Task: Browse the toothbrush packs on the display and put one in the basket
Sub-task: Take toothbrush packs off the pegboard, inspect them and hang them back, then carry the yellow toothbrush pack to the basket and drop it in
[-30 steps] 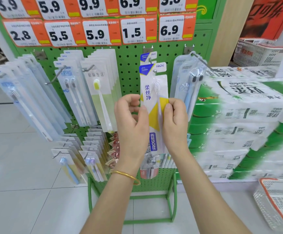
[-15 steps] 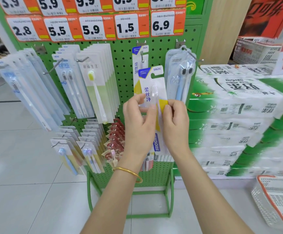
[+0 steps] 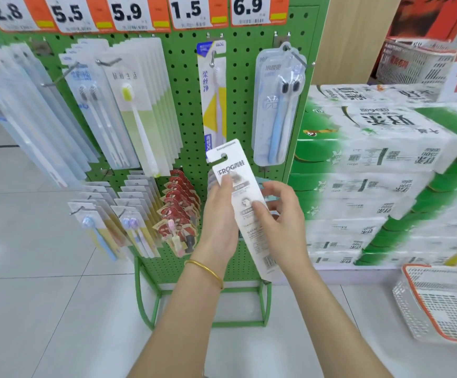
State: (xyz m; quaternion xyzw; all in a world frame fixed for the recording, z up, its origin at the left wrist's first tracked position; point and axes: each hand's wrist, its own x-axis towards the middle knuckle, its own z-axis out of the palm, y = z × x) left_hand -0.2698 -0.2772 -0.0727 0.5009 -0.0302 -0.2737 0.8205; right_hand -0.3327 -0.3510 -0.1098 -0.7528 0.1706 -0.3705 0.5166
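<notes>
Pale floor tiles (image 3: pixel 44 309) run under a green pegboard display (image 3: pixel 189 118) hung with rows of toothbrush packs below a strip of price tags (image 3: pixel 129 12); to its right stand stacked bales of green-and-white tissue (image 3: pixel 385 173). On the floor at lower right, well apart from the hands, sits the white basket (image 3: pixel 440 304) with its orange rim. One toothbrush pack (image 3: pixel 246 227) is off the hooks and held tilted in front of the display's lower half, its printed back and barcode towards the camera. The left hand (image 3: pixel 219 222) grips the pack's left edge, thumb pressed on the card near the top; the right hand (image 3: pixel 284 216) pinches the right edge, fingers curled onto the face. A gold bangle (image 3: pixel 208 268) circles the left wrist. By my reading the browsing step is in hand: the pack is being looked over and is not yet in the basket. If this one is kept, the next move calls for one hand to let go while the other carries it down and to the right, over the basket's rim, before releasing
</notes>
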